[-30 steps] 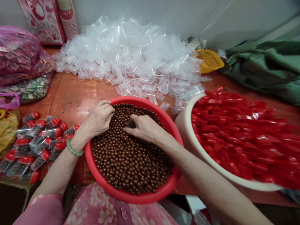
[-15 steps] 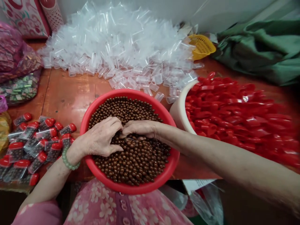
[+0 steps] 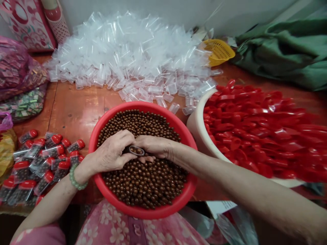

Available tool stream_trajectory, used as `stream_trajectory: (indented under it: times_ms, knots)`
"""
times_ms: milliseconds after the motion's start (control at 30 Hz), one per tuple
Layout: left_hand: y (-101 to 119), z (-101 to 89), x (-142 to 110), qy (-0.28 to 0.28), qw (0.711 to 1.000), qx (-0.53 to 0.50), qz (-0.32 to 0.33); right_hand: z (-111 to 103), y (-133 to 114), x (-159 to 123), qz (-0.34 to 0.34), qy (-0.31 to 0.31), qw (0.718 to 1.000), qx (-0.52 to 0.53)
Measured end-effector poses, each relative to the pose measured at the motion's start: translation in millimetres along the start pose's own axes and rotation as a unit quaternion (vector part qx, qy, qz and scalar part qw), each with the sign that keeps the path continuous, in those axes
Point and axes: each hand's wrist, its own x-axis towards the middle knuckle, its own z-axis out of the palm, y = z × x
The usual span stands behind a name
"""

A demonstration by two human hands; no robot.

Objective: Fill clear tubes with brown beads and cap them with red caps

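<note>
Over a red basin point(image 3: 190, 137) full of small, shiny brown balls point(image 3: 145, 183), my two hands meet. My left hand point(image 3: 114, 149), with a green bead bracelet at the wrist, is closed around a clear plastic container point(image 3: 137, 150). The container's oval mouth faces me and brown balls show inside it. My right hand point(image 3: 154, 147) touches the container from the right, its fingers curled under and beside the mouth. What lies in my right palm is hidden.
Clear empty containers point(image 3: 133, 51) are heaped at the back. A white tub point(image 3: 198, 122) of red caps point(image 3: 255, 126) stands right of the basin. Filled, red-capped containers point(image 3: 46, 156) lie at left, near purple bags point(image 3: 17, 68). A yellow basket point(image 3: 218, 51) and green cloth point(image 3: 283, 51) are back right.
The container has risen out of the brown balls and its ball-filled mouth now shows. My hands have drawn closer together around it. The view has shifted slightly.
</note>
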Motion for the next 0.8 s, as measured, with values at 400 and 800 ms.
stream_trajectory:
  times_ms: [400, 800]
  knots:
    - [4.5, -4.2, -5.7, 0.127, 0.931, -0.319, -0.125, -2.8, 10.3, -17.8, -0.205, 0.109, 0.958, -0.169]
    - [17.7, 0.8, -1.8, 0.176, 0.916, -0.331, -0.145, 2.4, 14.5, -15.9, -0.29, 0.218, 0.875, -0.32]
